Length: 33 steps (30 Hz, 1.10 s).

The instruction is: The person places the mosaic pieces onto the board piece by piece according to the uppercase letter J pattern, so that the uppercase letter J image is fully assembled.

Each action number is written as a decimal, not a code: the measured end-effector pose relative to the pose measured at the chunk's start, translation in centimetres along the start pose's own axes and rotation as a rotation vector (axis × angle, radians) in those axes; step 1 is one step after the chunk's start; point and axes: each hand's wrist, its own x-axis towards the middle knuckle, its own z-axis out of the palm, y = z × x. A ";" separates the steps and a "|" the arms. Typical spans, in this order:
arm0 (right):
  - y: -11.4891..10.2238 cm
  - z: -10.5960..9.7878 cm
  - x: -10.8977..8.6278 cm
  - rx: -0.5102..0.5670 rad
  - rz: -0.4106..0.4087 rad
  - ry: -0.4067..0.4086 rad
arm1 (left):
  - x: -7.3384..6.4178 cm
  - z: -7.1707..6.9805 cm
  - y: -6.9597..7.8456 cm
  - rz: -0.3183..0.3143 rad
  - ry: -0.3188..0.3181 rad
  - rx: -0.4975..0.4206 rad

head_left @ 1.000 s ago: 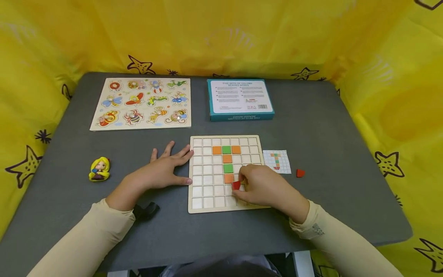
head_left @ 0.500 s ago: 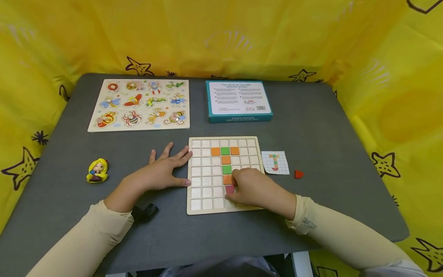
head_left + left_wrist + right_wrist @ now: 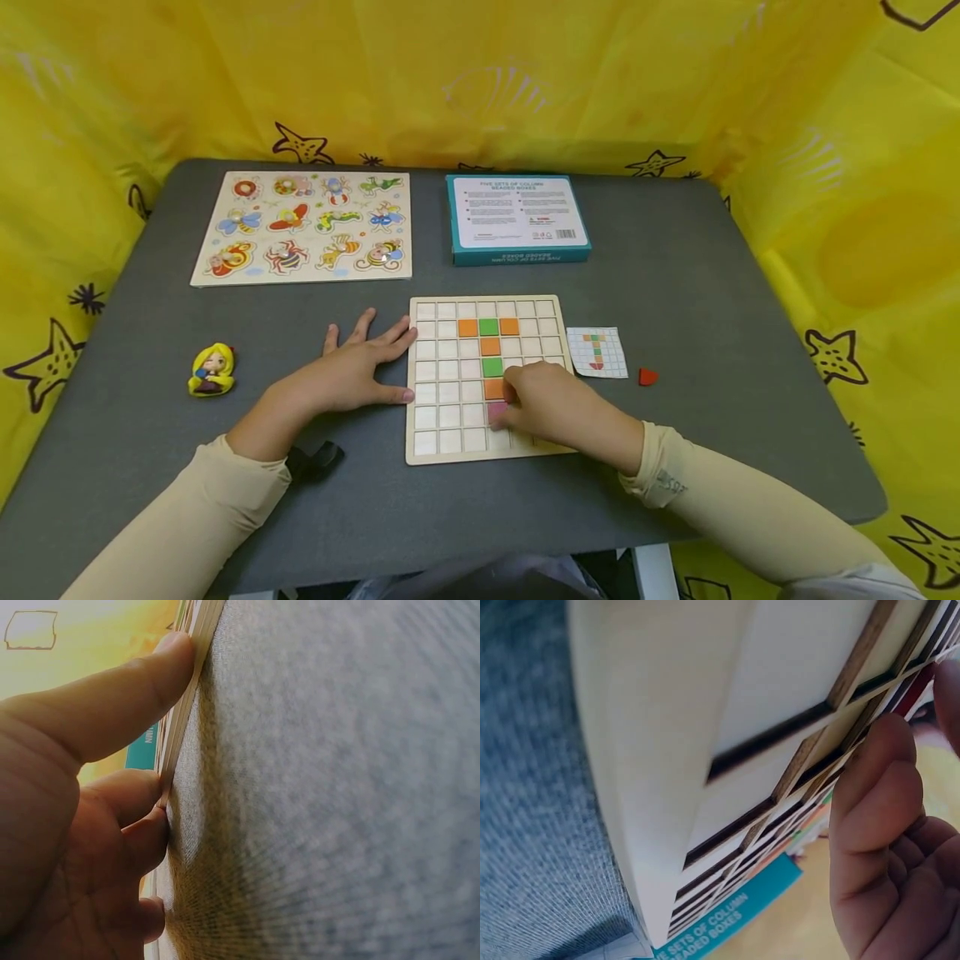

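Note:
A wooden grid board [image 3: 448,457] lies in front of me, with several orange and green square tiles in its cells forming a T shape. My right hand [image 3: 562,404] pinches a red tile [image 3: 496,412] at the cell just below the lowest orange tile [image 3: 492,388]. The right wrist view shows the red tile [image 3: 915,694] between thumb and finger, low at the grid. Its seating is partly hidden by the fingers. With fingers spread, my left hand [image 3: 352,367] touches the board's left edge; the left wrist view shows thumb and fingertips against that edge.
Right of the board lie a small pattern card [image 3: 597,352] and another red piece [image 3: 647,377]. Behind stand a teal box [image 3: 521,218] and an insect puzzle board [image 3: 303,227]. A yellow-haired figurine [image 3: 212,370] sits at the left, and a black object [image 3: 318,461] lies by the left wrist.
My right hand has moved left with the red tile and lowered it onto the cell under the last orange tile. The left hand stays at the board's edge.

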 end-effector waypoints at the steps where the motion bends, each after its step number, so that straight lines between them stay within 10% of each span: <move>1: 0.1 0.0 0.0 0.006 0.006 -0.002 | 0.0 0.0 0.1 0.000 0.000 0.001; 16: 1.8 -1.2 -1.1 0.054 -0.081 0.045 | 0.2 0.2 0.1 0.006 -0.001 0.001; 24: 10.1 -4.8 -5.1 0.045 -0.033 0.215 | 0.1 0.2 0.1 0.005 -0.003 0.004; 33: 17.6 -4.9 -8.1 0.113 0.165 0.051 | -0.1 0.1 0.0 -0.001 -0.002 0.004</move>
